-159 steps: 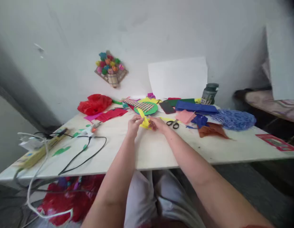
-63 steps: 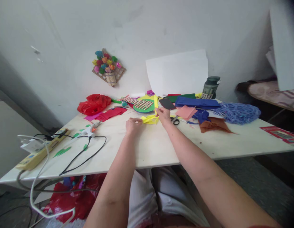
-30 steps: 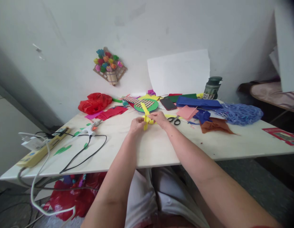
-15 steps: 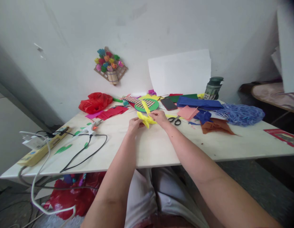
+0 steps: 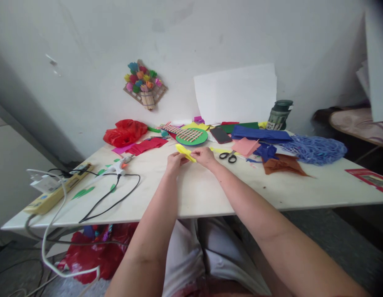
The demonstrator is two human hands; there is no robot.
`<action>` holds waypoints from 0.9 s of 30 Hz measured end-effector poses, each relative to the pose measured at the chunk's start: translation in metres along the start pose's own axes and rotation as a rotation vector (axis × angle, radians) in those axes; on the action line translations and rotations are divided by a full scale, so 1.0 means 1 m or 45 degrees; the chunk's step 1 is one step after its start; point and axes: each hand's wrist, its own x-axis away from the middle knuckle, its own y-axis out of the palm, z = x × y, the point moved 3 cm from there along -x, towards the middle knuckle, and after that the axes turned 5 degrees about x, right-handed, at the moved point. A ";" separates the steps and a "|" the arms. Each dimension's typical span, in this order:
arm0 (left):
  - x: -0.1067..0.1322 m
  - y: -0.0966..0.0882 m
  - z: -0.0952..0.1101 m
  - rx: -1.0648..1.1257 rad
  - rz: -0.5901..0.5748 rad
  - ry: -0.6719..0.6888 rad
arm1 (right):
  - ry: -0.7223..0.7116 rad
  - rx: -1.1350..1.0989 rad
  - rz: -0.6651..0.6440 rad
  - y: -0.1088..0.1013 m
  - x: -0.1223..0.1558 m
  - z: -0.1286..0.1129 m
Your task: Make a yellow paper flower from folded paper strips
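Head view: both hands meet over the table (image 5: 210,194), just in front of the green disc (image 5: 191,136). The left hand (image 5: 174,160) and the right hand (image 5: 205,156) each pinch an end of a yellow strip (image 5: 185,151) with fingers closed on it (the folds are too small to make out). The strip sits between the hands, just above the tabletop and near the disc's front edge. Scissors (image 5: 227,156) lie right of the disc, close to the right hand. A phone (image 5: 220,135) lies just right of the disc. A glue gun (image 5: 120,166) lies well left of the disc, and a red bag (image 5: 125,132) sits left of it, by the wall.
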 end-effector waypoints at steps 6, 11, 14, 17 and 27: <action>0.005 0.006 0.006 0.061 -0.038 -0.018 | 0.035 0.135 0.017 -0.004 0.001 -0.004; 0.005 0.008 0.006 0.058 -0.072 -0.061 | 0.040 0.170 0.015 -0.004 0.001 -0.003; 0.003 0.007 0.005 0.029 -0.084 -0.064 | 0.000 0.229 0.018 -0.004 0.002 -0.004; 0.002 0.006 0.004 0.009 -0.088 -0.062 | -0.037 0.278 0.026 -0.004 0.002 -0.004; 0.006 0.008 0.008 0.071 -0.125 -0.112 | -0.120 0.366 0.002 -0.004 0.003 -0.007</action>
